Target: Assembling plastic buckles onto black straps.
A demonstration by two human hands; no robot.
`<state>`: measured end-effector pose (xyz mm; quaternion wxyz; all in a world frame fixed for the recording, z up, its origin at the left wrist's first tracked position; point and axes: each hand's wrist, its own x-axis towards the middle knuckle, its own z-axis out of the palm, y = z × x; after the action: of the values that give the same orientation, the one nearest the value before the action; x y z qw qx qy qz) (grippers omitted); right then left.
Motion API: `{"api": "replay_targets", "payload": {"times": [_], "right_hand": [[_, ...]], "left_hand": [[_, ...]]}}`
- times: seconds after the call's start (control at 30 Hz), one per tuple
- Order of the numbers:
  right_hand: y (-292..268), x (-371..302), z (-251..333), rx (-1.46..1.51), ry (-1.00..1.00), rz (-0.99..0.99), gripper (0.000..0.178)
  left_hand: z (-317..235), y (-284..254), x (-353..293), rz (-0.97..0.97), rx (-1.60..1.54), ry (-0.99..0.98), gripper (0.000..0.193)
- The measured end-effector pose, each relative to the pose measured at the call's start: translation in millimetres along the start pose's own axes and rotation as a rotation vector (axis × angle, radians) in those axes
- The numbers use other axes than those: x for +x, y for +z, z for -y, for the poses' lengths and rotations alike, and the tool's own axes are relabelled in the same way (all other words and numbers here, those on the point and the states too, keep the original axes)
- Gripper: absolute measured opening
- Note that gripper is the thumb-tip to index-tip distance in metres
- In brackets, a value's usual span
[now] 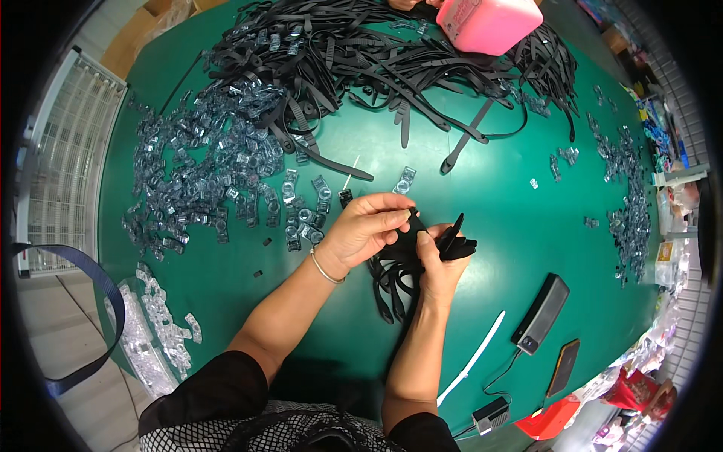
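Fisheye head view from close above, down onto hands and table.

no words or numbers can be read on the pink container or anything else

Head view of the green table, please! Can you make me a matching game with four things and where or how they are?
1. pink container
2. bundle of black straps
3. curved white strip
4. left hand

A. on the table, just right of the right forearm
B. bangle around its wrist
C. at the far side of the table
D. in the grip of the right hand

Pairs: 1-C, 2-D, 3-A, 4-B
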<state>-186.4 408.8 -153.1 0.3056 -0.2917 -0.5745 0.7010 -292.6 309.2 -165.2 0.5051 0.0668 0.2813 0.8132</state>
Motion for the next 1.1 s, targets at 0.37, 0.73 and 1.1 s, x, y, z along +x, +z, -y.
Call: {"api": "replay_targets", "payload": {"times": [0.37, 0.73, 1.1], "right_hand": [[2, 0, -4, -0.018, 0.052, 0.031, 0.011], [4, -1, 5, -0.098, -0.026, 0.054, 0.01], [6, 1, -5, -0.225, -0.124, 0.161, 0.021]], "left_hand": [[-6, 17, -6, -0.062, 0.313, -0.012, 0.017], [-8, 26, -7, -0.136, 0.802, 0.159, 0.011], [-13, 21, -8, -0.152, 0.988, 0.205, 0.016]]}}
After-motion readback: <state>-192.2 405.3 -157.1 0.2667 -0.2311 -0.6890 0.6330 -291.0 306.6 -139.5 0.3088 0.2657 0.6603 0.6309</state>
